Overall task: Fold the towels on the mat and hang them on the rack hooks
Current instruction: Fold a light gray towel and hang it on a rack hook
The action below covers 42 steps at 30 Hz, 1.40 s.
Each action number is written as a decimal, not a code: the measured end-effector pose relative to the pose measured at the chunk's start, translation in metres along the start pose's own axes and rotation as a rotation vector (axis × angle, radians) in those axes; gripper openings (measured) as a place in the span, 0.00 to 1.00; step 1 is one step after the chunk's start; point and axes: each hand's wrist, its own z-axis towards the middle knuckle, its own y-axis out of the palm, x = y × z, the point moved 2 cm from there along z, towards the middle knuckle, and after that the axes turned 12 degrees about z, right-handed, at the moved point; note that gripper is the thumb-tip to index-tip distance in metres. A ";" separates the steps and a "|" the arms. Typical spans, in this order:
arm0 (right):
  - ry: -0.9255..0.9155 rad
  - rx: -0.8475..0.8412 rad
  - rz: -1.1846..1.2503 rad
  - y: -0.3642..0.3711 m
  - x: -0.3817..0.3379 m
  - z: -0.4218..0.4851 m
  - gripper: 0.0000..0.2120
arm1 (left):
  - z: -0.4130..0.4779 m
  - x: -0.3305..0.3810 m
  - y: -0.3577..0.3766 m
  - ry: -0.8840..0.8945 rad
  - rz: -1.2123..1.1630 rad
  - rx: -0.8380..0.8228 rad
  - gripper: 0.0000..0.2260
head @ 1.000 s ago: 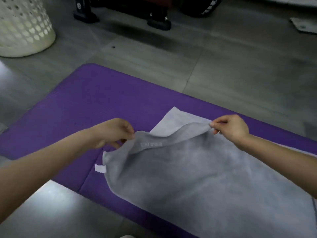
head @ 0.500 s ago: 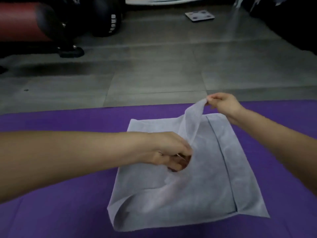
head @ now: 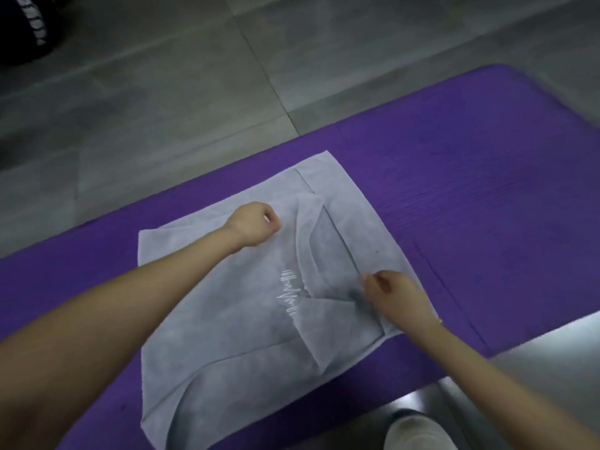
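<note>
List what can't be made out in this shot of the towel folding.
- Rack and hooks: outside the head view.
- Left hand and right hand: fists closed on the grey towel; fingertips hidden, grip unclear.
- White print: too small to read.
- Purple mat: cut off by frame edges.

My left hand [head: 255,224] is curled into a fist, arm stretched forward. My right hand [head: 394,295] sits nearer me, fingers pinched together, forearm angled inward.
</note>
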 end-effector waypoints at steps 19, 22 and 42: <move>-0.382 -0.314 0.063 -0.007 0.013 -0.005 0.06 | 0.086 0.040 0.045 0.082 0.202 0.320 0.10; -0.265 -0.366 0.153 -0.030 0.017 -0.007 0.05 | 0.082 0.031 0.026 -0.008 -0.274 0.331 0.03; 0.004 -0.179 -0.050 -0.065 0.029 0.026 0.10 | 0.067 0.049 0.003 0.015 -0.438 0.189 0.12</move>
